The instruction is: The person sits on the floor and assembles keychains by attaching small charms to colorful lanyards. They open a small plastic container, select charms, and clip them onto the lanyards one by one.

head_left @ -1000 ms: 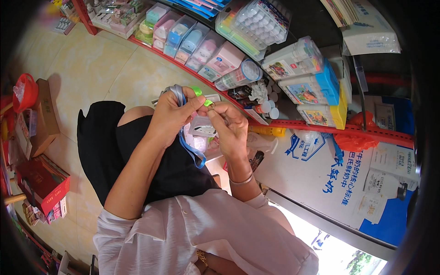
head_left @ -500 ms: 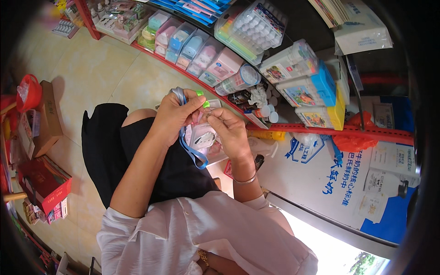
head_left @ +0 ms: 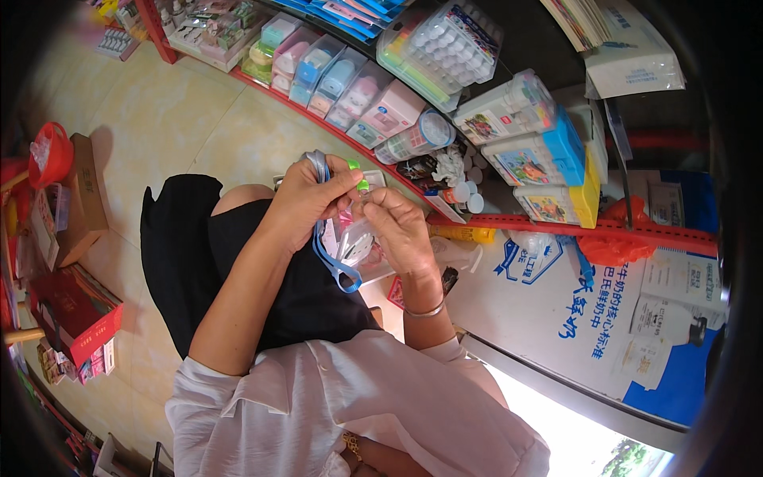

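Two bare hands meet over a clear plastic pouch with a blue strap, held just in front of the red shelf edge. The left hand is curled, its fingers pressed together around the top of the strap and a small green piece at the pouch's upper end. The right hand touches the pouch from the side nearer the shelf edge, thumb and fingertips pinching its top corner; a thin bracelet circles that wrist. The strap loops down below the pouch, away from the shelf edge. Behind the shelf edge stand clear boxes of stationery and a row of pastel cases. Well apart from the shelf edge, across the tiled floor, sit a cardboard box and a red box.
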A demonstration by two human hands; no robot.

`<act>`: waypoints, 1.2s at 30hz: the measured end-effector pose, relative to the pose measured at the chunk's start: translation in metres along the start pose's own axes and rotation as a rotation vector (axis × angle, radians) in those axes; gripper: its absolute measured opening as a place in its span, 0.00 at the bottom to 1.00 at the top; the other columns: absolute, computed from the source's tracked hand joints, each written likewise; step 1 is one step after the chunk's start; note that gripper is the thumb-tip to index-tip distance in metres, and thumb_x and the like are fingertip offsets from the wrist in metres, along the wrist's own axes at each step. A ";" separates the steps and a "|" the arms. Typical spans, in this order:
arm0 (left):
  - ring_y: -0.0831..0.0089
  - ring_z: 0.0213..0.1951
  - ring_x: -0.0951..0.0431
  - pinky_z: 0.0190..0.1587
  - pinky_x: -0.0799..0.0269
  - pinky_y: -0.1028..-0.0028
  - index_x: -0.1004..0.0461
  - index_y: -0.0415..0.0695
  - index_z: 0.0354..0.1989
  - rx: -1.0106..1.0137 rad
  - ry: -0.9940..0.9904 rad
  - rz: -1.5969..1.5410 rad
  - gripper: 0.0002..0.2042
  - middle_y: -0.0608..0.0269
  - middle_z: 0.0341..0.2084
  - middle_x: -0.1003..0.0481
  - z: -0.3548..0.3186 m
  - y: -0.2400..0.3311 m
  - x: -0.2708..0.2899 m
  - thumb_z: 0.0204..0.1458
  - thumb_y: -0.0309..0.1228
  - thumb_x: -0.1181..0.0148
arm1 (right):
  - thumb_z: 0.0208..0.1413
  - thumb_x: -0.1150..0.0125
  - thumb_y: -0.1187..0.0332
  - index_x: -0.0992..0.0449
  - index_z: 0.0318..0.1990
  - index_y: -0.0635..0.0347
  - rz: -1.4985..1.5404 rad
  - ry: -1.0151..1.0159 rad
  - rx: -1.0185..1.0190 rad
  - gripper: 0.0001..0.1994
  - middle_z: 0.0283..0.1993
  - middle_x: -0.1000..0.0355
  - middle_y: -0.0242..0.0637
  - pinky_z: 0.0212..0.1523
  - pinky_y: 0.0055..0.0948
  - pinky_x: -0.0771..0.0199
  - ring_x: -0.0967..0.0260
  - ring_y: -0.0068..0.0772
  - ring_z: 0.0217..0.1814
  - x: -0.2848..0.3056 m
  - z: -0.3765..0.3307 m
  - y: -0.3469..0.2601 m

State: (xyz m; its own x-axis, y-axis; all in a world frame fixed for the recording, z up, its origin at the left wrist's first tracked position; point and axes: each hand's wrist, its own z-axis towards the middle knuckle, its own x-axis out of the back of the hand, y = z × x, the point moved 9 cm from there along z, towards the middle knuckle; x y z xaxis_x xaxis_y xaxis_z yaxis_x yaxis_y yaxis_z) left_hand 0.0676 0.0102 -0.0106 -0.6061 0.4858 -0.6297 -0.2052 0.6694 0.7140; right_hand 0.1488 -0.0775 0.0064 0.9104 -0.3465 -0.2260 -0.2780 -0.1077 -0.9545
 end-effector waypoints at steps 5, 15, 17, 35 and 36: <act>0.84 0.19 0.30 0.18 0.43 0.85 0.29 0.42 0.27 0.004 -0.006 -0.009 0.08 0.66 0.20 0.26 0.000 0.001 0.000 0.53 0.29 0.38 | 0.60 0.47 0.75 0.26 0.34 0.64 -0.011 0.010 0.017 0.05 0.32 0.29 0.28 0.42 0.18 0.33 0.35 0.15 0.37 -0.001 0.001 -0.002; 0.81 0.18 0.28 0.18 0.40 0.84 0.30 0.40 0.26 -0.009 -0.020 -0.032 0.08 0.62 0.20 0.25 0.001 0.004 -0.003 0.54 0.28 0.39 | 0.56 0.42 0.78 0.27 0.37 0.63 -0.074 -0.011 -0.028 0.03 0.39 0.27 0.31 0.47 0.21 0.32 0.33 0.18 0.43 0.001 -0.005 -0.003; 0.81 0.18 0.28 0.18 0.40 0.84 0.30 0.40 0.26 -0.005 -0.023 -0.029 0.08 0.62 0.20 0.25 0.001 0.003 -0.003 0.54 0.29 0.39 | 0.56 0.42 0.78 0.27 0.37 0.63 -0.092 0.011 -0.038 0.03 0.39 0.27 0.30 0.46 0.21 0.32 0.33 0.18 0.43 0.000 -0.005 -0.005; 0.81 0.17 0.27 0.17 0.41 0.84 0.30 0.41 0.26 -0.003 -0.010 -0.024 0.08 0.63 0.19 0.26 0.000 0.002 -0.002 0.54 0.28 0.39 | 0.60 0.45 0.76 0.27 0.34 0.63 -0.084 0.057 0.003 0.03 0.33 0.29 0.26 0.41 0.17 0.35 0.37 0.14 0.37 0.004 -0.003 -0.001; 0.81 0.17 0.28 0.16 0.42 0.84 0.30 0.40 0.26 -0.006 -0.008 -0.025 0.08 0.63 0.19 0.26 0.000 0.002 -0.003 0.54 0.28 0.39 | 0.60 0.46 0.75 0.27 0.34 0.63 -0.086 0.056 0.015 0.03 0.33 0.29 0.26 0.41 0.17 0.35 0.37 0.13 0.36 0.004 -0.003 -0.002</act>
State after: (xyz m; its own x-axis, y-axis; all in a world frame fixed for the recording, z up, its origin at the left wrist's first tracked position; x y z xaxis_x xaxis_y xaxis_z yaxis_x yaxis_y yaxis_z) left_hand 0.0689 0.0102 -0.0075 -0.5944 0.4738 -0.6498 -0.2249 0.6778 0.7000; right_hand 0.1522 -0.0815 0.0079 0.9118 -0.3886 -0.1324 -0.1948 -0.1254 -0.9728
